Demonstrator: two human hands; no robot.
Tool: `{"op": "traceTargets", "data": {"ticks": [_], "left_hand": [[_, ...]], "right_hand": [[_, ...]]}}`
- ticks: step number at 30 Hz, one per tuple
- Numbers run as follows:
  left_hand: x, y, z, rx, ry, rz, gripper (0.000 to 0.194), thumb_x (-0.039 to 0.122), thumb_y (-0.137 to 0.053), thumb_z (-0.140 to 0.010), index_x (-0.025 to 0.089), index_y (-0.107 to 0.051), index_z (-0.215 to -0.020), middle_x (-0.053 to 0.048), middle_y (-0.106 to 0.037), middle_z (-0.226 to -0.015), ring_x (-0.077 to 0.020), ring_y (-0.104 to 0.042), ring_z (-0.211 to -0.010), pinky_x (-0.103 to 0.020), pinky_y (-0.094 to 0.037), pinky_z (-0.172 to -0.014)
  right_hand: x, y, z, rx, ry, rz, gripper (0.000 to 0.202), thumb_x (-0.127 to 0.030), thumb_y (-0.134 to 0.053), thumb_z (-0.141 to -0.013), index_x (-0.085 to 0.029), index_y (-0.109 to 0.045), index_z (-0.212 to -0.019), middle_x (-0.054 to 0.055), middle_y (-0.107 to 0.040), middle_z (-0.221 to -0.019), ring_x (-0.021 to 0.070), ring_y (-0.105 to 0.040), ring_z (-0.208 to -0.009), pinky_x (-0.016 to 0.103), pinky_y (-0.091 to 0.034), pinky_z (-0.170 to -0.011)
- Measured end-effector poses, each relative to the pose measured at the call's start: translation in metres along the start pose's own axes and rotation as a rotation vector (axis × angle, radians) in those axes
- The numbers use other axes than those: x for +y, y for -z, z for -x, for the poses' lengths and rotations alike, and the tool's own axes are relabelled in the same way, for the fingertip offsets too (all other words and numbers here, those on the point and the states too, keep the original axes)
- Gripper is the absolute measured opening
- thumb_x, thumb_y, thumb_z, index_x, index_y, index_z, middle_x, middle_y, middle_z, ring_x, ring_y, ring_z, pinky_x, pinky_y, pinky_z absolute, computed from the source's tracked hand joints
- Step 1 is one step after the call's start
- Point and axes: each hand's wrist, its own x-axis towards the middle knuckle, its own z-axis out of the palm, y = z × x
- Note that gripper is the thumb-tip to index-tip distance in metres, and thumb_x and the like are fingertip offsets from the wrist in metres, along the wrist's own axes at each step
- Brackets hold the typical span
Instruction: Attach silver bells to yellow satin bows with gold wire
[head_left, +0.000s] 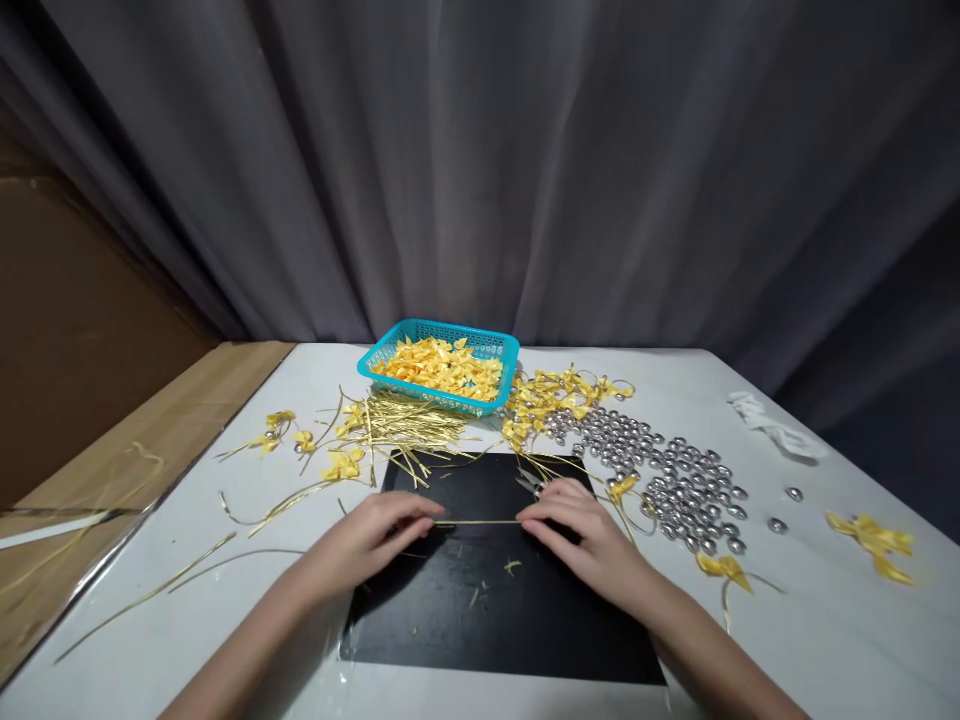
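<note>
At the centre of the frame we hold one thin gold strand (480,522), drawn level above a black mat (499,600), its left end pinched between the thumb and fingers of our left hand (382,535), its right end pinched likewise in our right hand (574,525). Upper centre: one blue basket (487,405) of yellow ribbon pieces (442,368), a heap of gold stems (412,422) just below it. Right of centre: many silver beads (694,490); at the far right, one yellow bow (874,540); one pair of scissors (530,484) beside our right hand.
</note>
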Motion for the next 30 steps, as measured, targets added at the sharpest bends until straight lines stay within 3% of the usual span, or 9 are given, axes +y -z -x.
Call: {"op": "traceTargets", "data": {"ticks": [3,8,13,15,18,20,23,27,30], "left_hand": [[0.000,0.020,0.004,0.009,0.116,0.087,0.023,0.034,-0.048,-0.089,0.022,-0.064,-0.101,-0.004,-0.071,-0.091,-0.0155,-0.065,-0.077,-0.025,-0.050,-0.065],[-0.003,0.039,0.014,0.120,0.191,0.428,0.018,0.035,-0.058,-0.082,0.019,-0.067,-0.083,-0.002,-0.066,-0.076,-0.0133,-0.063,-0.067,-0.024,-0.051,-0.062],[0.005,0.040,0.006,0.469,0.086,0.813,0.012,0.028,-0.074,-0.070,0.020,-0.066,-0.071,0.001,-0.062,-0.057,-0.0119,-0.061,-0.066,-0.019,-0.050,-0.064],[0.019,0.043,-0.004,0.650,0.017,1.004,0.019,0.026,-0.080,-0.062,0.019,-0.062,-0.062,0.002,-0.059,-0.051,-0.0136,-0.063,-0.078,-0.018,-0.050,-0.071],[0.045,0.052,-0.022,0.763,-0.043,1.343,0.029,0.023,-0.085,-0.052,0.020,-0.059,-0.064,0.006,-0.059,-0.051,-0.0117,-0.065,-0.075,-0.015,-0.051,-0.071],[0.059,0.058,-0.032,0.757,-0.074,1.472,0.027,0.014,-0.082,-0.055,0.021,-0.059,-0.067,0.007,-0.059,-0.050,-0.0101,-0.066,-0.069,-0.013,-0.051,-0.063],[0.070,0.065,-0.041,0.796,-0.090,1.561,0.017,0.007,-0.065,-0.074,0.021,-0.057,-0.069,0.006,-0.059,-0.052,-0.0084,-0.066,-0.062,-0.012,-0.051,-0.058],[0.069,0.069,-0.041,0.899,-0.022,1.663,0.028,0.005,-0.036,-0.091,0.016,-0.060,-0.081,0.003,-0.060,-0.057,-0.0061,-0.064,-0.058,-0.010,-0.052,-0.057],[0.062,0.076,-0.037,0.927,0.029,1.741,0.030,0.007,-0.031,-0.093,0.014,-0.058,-0.082,0.001,-0.061,-0.059,-0.0059,-0.064,-0.058,-0.010,-0.051,-0.054]], "right_hand": [[0.007,0.016,-0.003,-0.013,-0.058,-0.005,0.022,-0.032,-0.049,-0.091,-0.020,-0.067,-0.088,0.005,-0.064,-0.083,0.0166,-0.054,-0.084,0.032,-0.043,-0.078],[0.007,0.028,-0.008,-0.073,-0.143,-0.051,0.029,-0.040,-0.048,-0.090,-0.020,-0.067,-0.083,0.006,-0.062,-0.080,0.0172,-0.054,-0.081,0.034,-0.042,-0.078],[-0.003,0.028,-0.019,-0.082,-0.227,-0.143,0.034,-0.045,-0.046,-0.090,-0.016,-0.063,-0.084,0.008,-0.059,-0.082,0.0175,-0.055,-0.083,0.032,-0.044,-0.078],[-0.007,0.028,-0.027,-0.106,-0.245,-0.185,0.034,-0.045,-0.046,-0.090,-0.016,-0.061,-0.084,0.007,-0.058,-0.083,0.0166,-0.055,-0.083,0.031,-0.045,-0.078],[-0.011,0.031,-0.040,-0.202,-0.244,-0.247,0.033,-0.046,-0.045,-0.090,-0.016,-0.057,-0.084,0.004,-0.058,-0.081,0.0144,-0.055,-0.080,0.027,-0.045,-0.076],[-0.013,0.033,-0.049,-0.281,-0.235,-0.274,0.033,-0.047,-0.043,-0.090,-0.016,-0.055,-0.084,0.004,-0.058,-0.082,0.0135,-0.055,-0.080,0.026,-0.044,-0.075],[-0.015,0.037,-0.059,-0.383,-0.221,-0.270,0.032,-0.046,-0.043,-0.090,-0.016,-0.055,-0.087,0.004,-0.058,-0.090,0.0140,-0.053,-0.086,0.026,-0.042,-0.080],[-0.014,0.039,-0.065,-0.513,-0.205,-0.251,0.032,-0.045,-0.046,-0.088,-0.015,-0.057,-0.086,0.005,-0.057,-0.090,0.0147,-0.052,-0.087,0.028,-0.041,-0.083],[-0.007,0.036,-0.065,-0.575,-0.210,-0.251,0.033,-0.045,-0.046,-0.088,-0.014,-0.057,-0.088,0.005,-0.058,-0.089,0.0143,-0.053,-0.084,0.027,-0.042,-0.079]]}}
